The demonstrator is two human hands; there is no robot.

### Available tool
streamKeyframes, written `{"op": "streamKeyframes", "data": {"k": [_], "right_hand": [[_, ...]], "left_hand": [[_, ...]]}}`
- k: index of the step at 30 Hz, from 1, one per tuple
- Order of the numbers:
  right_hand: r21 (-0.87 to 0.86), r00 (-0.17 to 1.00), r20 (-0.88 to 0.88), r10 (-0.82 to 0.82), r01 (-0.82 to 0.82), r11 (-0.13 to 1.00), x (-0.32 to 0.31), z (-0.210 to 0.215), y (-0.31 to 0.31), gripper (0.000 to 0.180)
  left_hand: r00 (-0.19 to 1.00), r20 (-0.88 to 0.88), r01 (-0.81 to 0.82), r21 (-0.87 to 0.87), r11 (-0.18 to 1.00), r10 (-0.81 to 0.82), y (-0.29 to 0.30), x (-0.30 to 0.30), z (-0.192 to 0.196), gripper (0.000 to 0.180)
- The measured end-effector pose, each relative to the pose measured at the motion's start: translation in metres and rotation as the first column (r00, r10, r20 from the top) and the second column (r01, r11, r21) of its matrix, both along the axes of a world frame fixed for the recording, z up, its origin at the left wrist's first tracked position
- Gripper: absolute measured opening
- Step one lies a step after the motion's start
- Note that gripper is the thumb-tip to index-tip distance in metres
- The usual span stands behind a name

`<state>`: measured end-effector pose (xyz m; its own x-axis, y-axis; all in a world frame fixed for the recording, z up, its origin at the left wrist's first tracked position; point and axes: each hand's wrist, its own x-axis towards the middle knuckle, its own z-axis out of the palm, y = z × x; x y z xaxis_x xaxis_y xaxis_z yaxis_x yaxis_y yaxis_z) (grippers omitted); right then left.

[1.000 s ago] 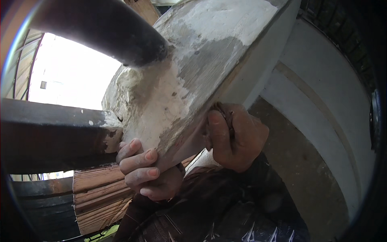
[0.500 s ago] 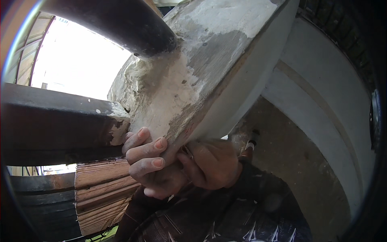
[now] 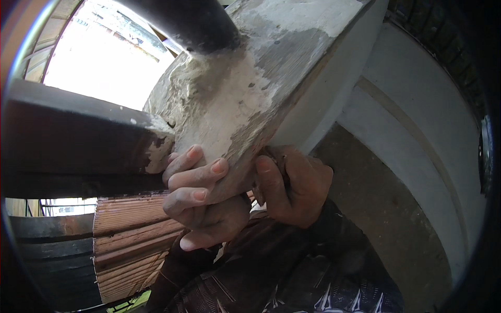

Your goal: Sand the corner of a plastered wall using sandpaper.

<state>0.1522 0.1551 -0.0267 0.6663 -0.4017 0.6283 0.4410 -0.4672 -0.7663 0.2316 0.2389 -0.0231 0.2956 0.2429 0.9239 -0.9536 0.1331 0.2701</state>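
A rough slab (image 3: pixel 224 112), coated in pale plaster with bare grey patches, slants down from the upper right to a narrow lower end. My left hand (image 3: pixel 206 201) curls round that end, three dusty fingertips pressing on the plastered face. On the right, my right hand (image 3: pixel 300 188) is closed at the slab's long edge, its thumb against the bent fingers. A small brownish bit shows at its fingertips, too hidden to name. Two dark beams meet the slab: a rounded one (image 3: pixel 185 23) above and a boxy one (image 3: pixel 83 138) beside my left fingers.
A smooth pale curved wall (image 3: pixel 412 141) rises at the right, with a grey-brown floor (image 3: pixel 386 203) below it. Ribbed reddish-brown sheeting (image 3: pixel 135 240) lies at the lower left, next to dark bands (image 3: pixel 52 255). Bright daylight fills the upper left.
My right hand has moved up and right along the slab's edge, away from my left hand, and its thumb now shows. My left hand keeps its hold. The view has shifted slightly.
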Motion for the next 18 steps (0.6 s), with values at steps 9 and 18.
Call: {"op": "streamKeyframes", "data": {"k": [9, 18], "right_hand": [[-0.114, 0.997, -0.043, -0.067, 0.062, 0.992, 0.002, 0.002, -0.01, 0.012], [-0.106, 1.0, -0.025, 0.01, -0.013, 0.994, -0.002, 0.001, 0.004, 0.01]], "left_hand": [[0.995, 0.094, 0.027, 0.1, 0.995, -0.036, 0.006, 0.008, 0.001, 0.069], [0.994, 0.107, 0.017, 0.15, 0.989, -0.034, 0.017, 0.008, 0.005, 0.072]]}}
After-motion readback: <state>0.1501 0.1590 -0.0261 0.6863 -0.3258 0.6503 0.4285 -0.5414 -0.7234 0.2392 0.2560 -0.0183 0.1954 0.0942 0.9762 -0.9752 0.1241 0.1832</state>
